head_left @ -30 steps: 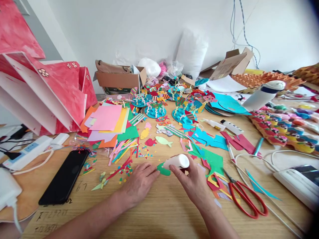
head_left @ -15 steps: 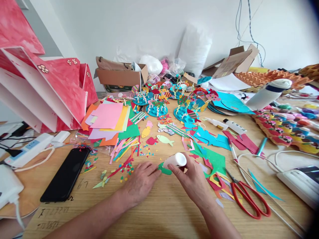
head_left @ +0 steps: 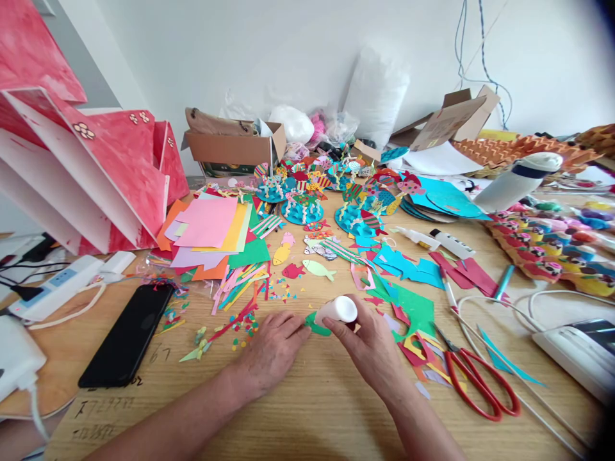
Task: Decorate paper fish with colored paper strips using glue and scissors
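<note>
Right hand (head_left: 372,349) closed around white glue bottle (head_left: 337,310), nozzle down on small green paper cutout (head_left: 316,326). Left hand (head_left: 270,351) flat on tabletop (head_left: 312,410), fingertips pinning the cutout. Red scissors (head_left: 475,378) near right (blades shut), black phone (head_left: 127,333) well left, paper fish (head_left: 318,269) beyond.

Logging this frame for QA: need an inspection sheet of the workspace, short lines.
Surface: wooden table, bare only near the front edge.
Job's things: white glue stick tilted onto a green paper cutout.
Clutter: coloured paper stack, paper scraps, paper fish, red scissors, black phone.
Hands: left hand flat, fingertips on the cutout; right hand gripping the glue stick.
Cables: white cord at right; power strip at left.
Surroundings: white wall, cardboard box, red painted boards.
</note>
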Demonstrator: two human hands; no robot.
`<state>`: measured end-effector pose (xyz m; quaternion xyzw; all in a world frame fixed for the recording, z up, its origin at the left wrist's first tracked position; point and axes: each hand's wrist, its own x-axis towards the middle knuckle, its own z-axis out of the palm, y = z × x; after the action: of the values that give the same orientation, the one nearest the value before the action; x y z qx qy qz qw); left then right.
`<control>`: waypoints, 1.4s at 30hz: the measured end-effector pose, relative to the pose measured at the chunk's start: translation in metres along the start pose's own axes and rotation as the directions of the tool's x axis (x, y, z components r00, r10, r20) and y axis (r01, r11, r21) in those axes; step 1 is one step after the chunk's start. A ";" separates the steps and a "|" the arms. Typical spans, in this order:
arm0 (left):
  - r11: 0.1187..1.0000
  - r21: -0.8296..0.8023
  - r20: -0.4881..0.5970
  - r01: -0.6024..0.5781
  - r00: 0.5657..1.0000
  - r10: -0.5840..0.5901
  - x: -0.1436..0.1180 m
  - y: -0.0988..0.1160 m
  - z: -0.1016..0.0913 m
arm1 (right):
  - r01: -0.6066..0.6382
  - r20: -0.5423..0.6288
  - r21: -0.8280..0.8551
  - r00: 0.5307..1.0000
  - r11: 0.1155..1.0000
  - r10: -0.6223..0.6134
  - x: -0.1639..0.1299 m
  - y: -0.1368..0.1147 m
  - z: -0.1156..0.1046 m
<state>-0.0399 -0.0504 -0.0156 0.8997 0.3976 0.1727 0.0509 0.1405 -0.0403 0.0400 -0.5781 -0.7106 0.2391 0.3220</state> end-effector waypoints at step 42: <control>0.999 0.014 0.026 -0.031 0.999 0.031 0.000 -0.001 -0.003 | -0.267 0.050 0.910 0.830 0.318 0.556 -0.022 0.046 -0.009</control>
<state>-0.0414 -0.0500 -0.0133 0.9083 0.3841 0.1588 0.0468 0.1805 -0.0518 0.0090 -0.5095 -0.2500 0.5671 0.5969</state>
